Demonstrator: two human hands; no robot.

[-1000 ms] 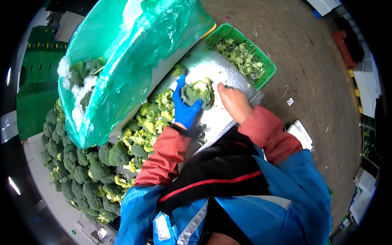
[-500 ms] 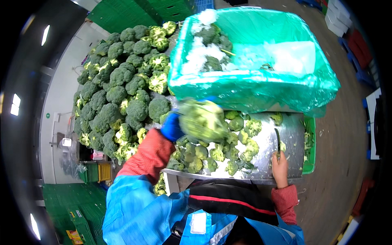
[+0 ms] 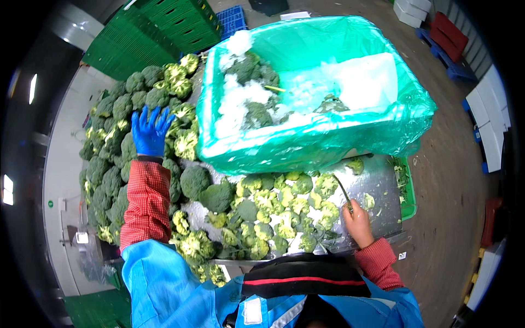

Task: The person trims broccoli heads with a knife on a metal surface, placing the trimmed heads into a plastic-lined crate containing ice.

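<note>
My left hand [image 3: 150, 131], in a blue glove, reaches over the big pile of whole broccoli heads [image 3: 101, 175]. Its fingers are spread and nothing is in them. In my bare right hand [image 3: 359, 223] is a knife [image 3: 343, 190] with a thin, dark, curved blade pointing up and leftward; my fingers hide its handle. The knife is over the metal table [image 3: 383, 186]. Left of it lie many cut broccoli florets [image 3: 284, 218], pale stems showing on several. Two large heads, one of them this dark broccoli head [image 3: 195, 182], sit between the pile and the florets.
A crate lined with green plastic [image 3: 311, 145] stands at the table's far side, holding ice and broccoli. A green bin [image 3: 408, 188] with trimmings is at the right edge. Stacked green crates [image 3: 180, 24] rise behind the pile. Pallets and white boxes stand at the far right.
My left hand has let go of the broccoli head it held and moved left and away over the pile, its fingers now spread. My right hand still holds the knife, its blade now tilted leftward.
</note>
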